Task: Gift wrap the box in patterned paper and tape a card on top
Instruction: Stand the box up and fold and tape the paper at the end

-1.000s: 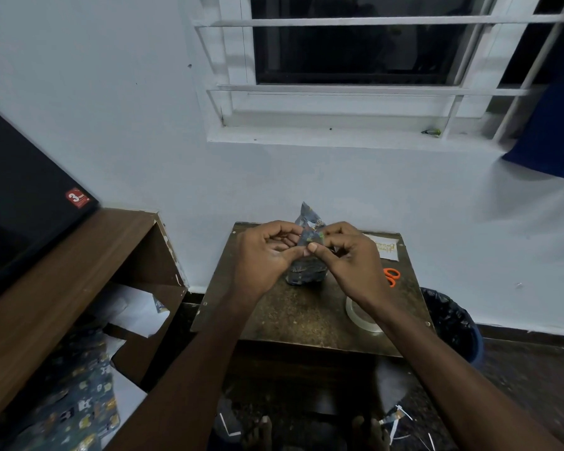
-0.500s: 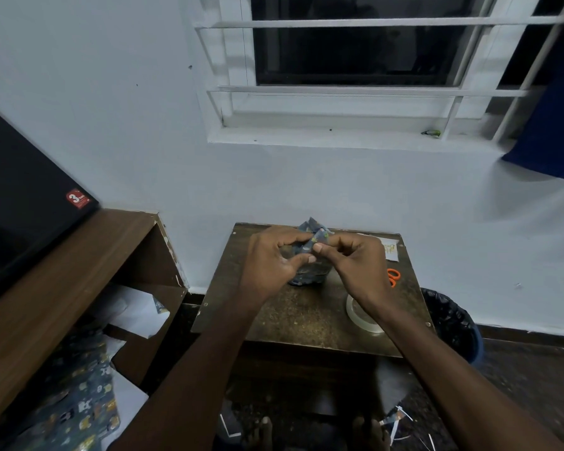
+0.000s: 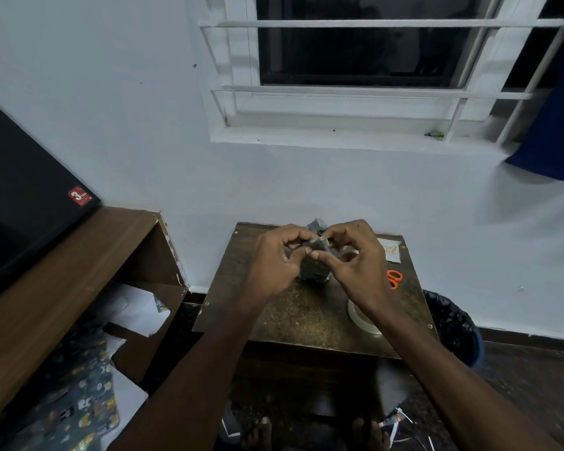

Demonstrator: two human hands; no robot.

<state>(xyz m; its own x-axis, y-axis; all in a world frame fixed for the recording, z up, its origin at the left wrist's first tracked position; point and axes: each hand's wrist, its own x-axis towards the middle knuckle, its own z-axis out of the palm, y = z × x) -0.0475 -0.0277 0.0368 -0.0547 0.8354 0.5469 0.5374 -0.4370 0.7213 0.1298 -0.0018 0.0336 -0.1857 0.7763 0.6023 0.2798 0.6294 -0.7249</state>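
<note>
Pinching paper flap (image 3: 316,245) atop box (image 3: 313,271), both hands.

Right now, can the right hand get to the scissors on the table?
Probably yes. The scissors lie in the open on the table, just beside the right hand; nothing stands between. But the hand pinches the paper and must let go first.

A small brown table (image 3: 293,317) carries the wrapped box (image 3: 315,271), a card (image 3: 390,252), orange scissors (image 3: 394,278) and a tape roll (image 3: 358,315).
</note>
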